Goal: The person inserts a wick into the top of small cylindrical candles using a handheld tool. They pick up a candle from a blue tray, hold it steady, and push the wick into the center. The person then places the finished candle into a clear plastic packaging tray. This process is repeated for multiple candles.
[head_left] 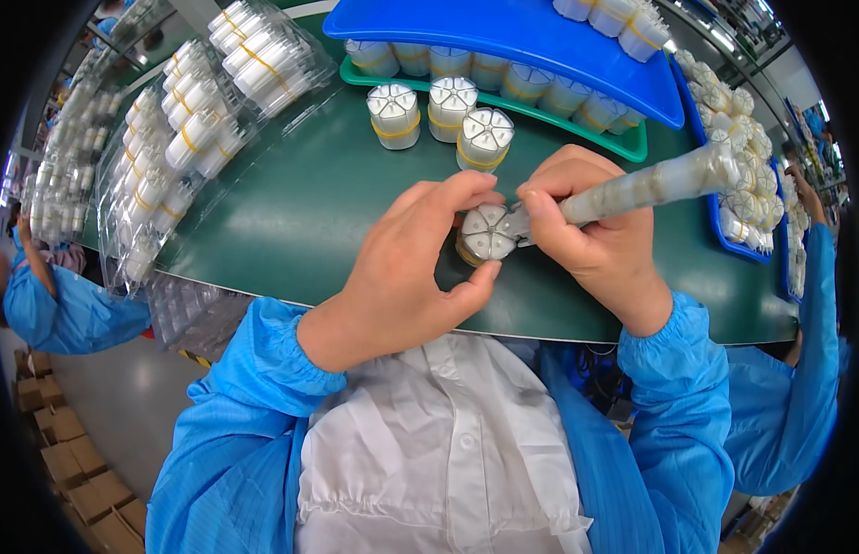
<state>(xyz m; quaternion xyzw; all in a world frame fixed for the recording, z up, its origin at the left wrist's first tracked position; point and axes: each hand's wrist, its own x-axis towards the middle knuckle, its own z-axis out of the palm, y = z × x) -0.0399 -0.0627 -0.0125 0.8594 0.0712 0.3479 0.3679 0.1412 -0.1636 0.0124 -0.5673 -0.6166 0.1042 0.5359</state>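
Note:
My left hand (411,258) curves around a short round bundle (486,233) of white wedge-shaped pieces standing on the green table, thumb at its near side and fingers at its far side. A pale, wrapped handle (651,187) of a tool lies in my closed right hand (600,235). The tool's flat grey metal end (519,224) meets the right edge of the bundle's top; its exact kind cannot be made out. Just beyond my hands stand three like bundles, a left one (393,116), a middle one (452,108) and a nearer one (486,139), each with a yellow band.
A blue tray (531,46) rests over a green tray (639,143) holding several bundles. Clear plastic trays (185,138) with banded white pieces cover the table's left side. At the right, a blue bin (748,247) holds more bundles. Co-workers' blue sleeves (74,309) show at both sides.

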